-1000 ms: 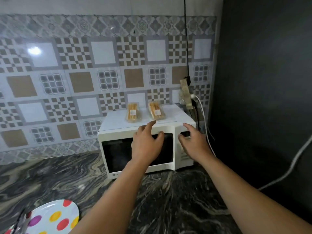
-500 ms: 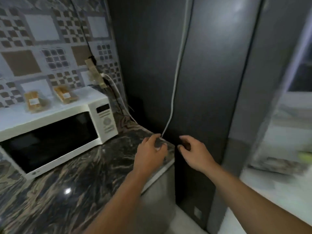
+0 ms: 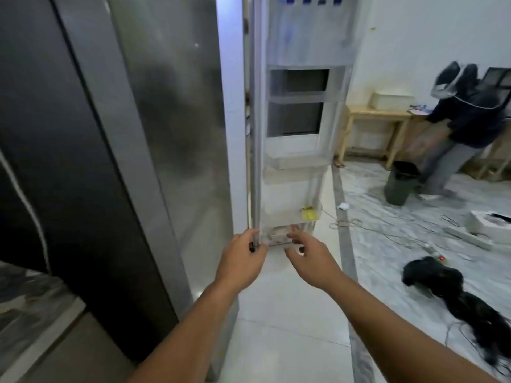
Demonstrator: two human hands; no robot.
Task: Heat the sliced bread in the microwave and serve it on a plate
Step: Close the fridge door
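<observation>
A tall steel fridge [image 3: 171, 139] fills the left and middle of the head view. Its door [image 3: 293, 150] stands open, showing white inner shelves. My left hand [image 3: 240, 261] grips the door's lower edge [image 3: 255, 189], fingers curled round it. My right hand [image 3: 309, 258] hovers just right of it with fingers spread, in front of the lowest door shelf, holding nothing. A yellow item [image 3: 308, 214] lies in a low door shelf. The microwave, the bread and the plate are out of view.
The marbled counter's corner [image 3: 22, 294] is at lower left. A person in a dark hoodie [image 3: 464, 120] bends beside a dark bin [image 3: 399, 186] and a wooden table [image 3: 373, 117]. Cables, a white box [image 3: 486, 225] and a black bundle [image 3: 442, 280] lie on the floor.
My view has swung right from the microwave to the fridge. Both hands left the microwave front and the counter edge; my left hand now holds the fridge door's edge.
</observation>
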